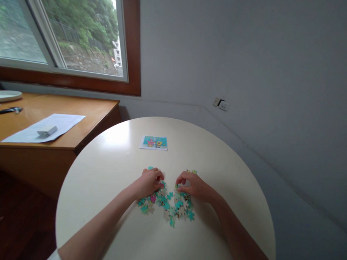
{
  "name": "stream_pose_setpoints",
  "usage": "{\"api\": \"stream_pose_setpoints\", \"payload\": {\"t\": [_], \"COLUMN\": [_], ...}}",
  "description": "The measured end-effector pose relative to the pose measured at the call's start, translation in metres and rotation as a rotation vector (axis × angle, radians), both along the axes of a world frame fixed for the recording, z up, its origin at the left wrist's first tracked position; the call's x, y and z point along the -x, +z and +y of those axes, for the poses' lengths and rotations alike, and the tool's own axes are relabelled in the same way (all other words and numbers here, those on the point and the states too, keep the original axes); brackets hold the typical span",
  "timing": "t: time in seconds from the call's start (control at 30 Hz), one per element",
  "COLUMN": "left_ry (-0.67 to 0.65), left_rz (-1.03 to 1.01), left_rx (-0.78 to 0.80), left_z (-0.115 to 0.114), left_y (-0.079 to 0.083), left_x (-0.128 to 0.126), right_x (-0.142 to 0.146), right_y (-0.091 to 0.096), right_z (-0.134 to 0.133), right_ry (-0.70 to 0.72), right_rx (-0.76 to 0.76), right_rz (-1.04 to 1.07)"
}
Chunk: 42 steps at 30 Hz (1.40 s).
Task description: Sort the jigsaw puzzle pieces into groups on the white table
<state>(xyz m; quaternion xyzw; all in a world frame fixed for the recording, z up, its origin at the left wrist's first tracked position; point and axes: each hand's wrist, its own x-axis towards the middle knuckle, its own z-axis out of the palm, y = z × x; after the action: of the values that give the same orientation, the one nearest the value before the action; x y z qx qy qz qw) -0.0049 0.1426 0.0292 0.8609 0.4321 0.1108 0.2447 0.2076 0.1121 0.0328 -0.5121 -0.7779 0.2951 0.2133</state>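
A loose heap of small jigsaw puzzle pieces (165, 204), mostly teal with some pale, yellow and pink ones, lies on the round cream table (169, 243). My left hand (149, 182) rests at the heap's left side, its fingers curled round a teal puzzle piece (163, 184) by the thumb tip. Opposite it, my right hand (194, 186) pinches a small puzzle piece (176, 186) between thumb and fingers. Some pieces are partly hidden under both hands. Beyond the hands lies a picture card (153, 143) with a pink and a yellow cartoon figure on teal.
To the left stands a wooden desk (97, 108) bearing paper sheets (64, 120), a small grey-white box (47, 131), a dark object (9, 110) and a white round plate-like thing (5, 97). A wall with a socket (224, 105) borders the table's right side.
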Motion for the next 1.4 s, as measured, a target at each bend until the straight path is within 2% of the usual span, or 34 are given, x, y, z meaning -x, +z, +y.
{"api": "stream_pose_setpoints", "payload": {"t": [0.13, 0.23, 0.33, 0.4, 0.5, 0.63, 0.83, 1.0, 1.13, 1.23, 1.3, 1.4], "left_ry": [-0.011, -0.026, -0.03, -0.028, -0.028, -0.019, -0.042, -0.058, -0.069, -0.063, -0.044, -0.007], "left_rz": [-0.005, -0.001, 0.002, 0.004, 0.007, 0.007, -0.018, -0.023, -0.049, -0.083, -0.1, -0.13], "left_rx": [-0.012, -0.007, -0.001, -0.002, -0.009, -0.003, -0.017, -0.054, -0.047, -0.037, -0.032, -0.037], "left_z": [0.001, 0.001, 0.001, 0.001, 0.001, 0.0, 0.0, 0.001, 0.0, 0.0, 0.0, -0.001], "left_y": [-0.002, -0.002, -0.002, -0.003, -0.003, -0.001, -0.003, -0.007, -0.004, -0.004, -0.006, -0.01], "left_x": [0.0, 0.0, -0.001, -0.001, -0.001, -0.001, -0.001, 0.0, 0.0, -0.002, -0.004, -0.007], "right_x": [-0.004, -0.018, -0.04, -0.054, -0.067, -0.069, -0.069, -0.071, -0.061, -0.038, -0.017, 0.014], "right_y": [-0.002, -0.007, -0.012, -0.014, -0.015, -0.015, -0.019, -0.021, -0.015, -0.01, -0.009, -0.014], "right_z": [0.005, 0.014, 0.021, 0.023, 0.022, 0.019, 0.019, 0.02, 0.02, 0.018, 0.015, 0.008], "right_ry": [-0.065, -0.234, -0.419, -0.479, -0.448, -0.409, -0.486, -0.525, -0.558, -0.575, -0.484, -0.212], "right_rx": [0.085, 0.113, 0.056, 0.063, 0.115, 0.168, 0.126, 0.114, -0.012, -0.158, -0.242, -0.354], "right_rz": [0.167, 0.323, 0.29, 0.22, 0.146, 0.035, -0.077, -0.069, -0.001, 0.07, 0.077, 0.05]}}
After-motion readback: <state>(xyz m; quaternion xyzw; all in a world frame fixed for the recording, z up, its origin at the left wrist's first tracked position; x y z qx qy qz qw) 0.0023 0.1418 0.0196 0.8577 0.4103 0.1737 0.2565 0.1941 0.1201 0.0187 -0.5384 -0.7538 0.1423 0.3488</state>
